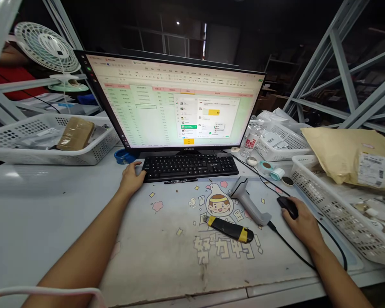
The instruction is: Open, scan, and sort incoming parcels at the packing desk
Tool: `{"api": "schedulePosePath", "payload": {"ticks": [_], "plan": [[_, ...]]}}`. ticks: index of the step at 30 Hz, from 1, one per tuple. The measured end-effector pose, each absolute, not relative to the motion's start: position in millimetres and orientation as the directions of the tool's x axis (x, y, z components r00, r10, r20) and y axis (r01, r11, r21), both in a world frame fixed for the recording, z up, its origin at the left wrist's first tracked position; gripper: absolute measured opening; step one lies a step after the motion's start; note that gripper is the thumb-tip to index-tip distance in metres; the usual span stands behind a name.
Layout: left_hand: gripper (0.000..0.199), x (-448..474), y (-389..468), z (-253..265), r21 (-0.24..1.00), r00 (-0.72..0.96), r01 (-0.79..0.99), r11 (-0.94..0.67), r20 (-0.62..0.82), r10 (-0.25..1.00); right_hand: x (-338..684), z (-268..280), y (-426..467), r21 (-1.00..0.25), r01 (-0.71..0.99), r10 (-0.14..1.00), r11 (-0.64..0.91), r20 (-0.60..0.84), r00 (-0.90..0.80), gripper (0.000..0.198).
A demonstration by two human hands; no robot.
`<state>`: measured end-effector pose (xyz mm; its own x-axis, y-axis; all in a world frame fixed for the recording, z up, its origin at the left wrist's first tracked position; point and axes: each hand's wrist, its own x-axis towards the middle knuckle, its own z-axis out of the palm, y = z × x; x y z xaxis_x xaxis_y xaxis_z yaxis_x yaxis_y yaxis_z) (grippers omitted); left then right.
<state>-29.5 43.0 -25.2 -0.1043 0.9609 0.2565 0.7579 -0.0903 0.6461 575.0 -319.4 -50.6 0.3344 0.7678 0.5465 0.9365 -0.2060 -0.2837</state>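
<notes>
1. At far left a white desk fan (48,51) stands behind a white mesh basket (93,156) that holds a brown taped parcel (75,133).
2. The left hand (132,179) lies relaxed on the counter (35,205), holding nothing, its fingers touching the left end of the black keyboard (190,166); a roll of blue tape (123,155) sits just behind it.
3. The monitor (176,105) is lit, with a spreadsheet open and a chat window over it, so the computer work looks to be in progress rather than finished.
4. On the printed desk mat (167,239) a yellow-and-black utility knife (229,228) and a grey barcode scanner (248,201) lie untouched, close together.
5. The right hand (303,224) is cupped over the black mouse (288,207), gripping it lightly on the mat's right edge.
6. To the right, white baskets (327,201) hold small white items and a tan padded mailer (343,156) with a label; nothing shows these parcels as opened or scanned.
</notes>
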Motion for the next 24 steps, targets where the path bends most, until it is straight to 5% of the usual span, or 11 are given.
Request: {"api": "schedulePosePath", "payload": {"ticks": [24], "plan": [[0.056, -29.4, 42.9, -27.8, 0.638, -0.085, 0.761, -0.121, 0.283, 0.955, 569.9, -46.2, -322.9, -0.24, 0.949, 0.777, -0.207, 0.549, 0.308, 0.045]]}}
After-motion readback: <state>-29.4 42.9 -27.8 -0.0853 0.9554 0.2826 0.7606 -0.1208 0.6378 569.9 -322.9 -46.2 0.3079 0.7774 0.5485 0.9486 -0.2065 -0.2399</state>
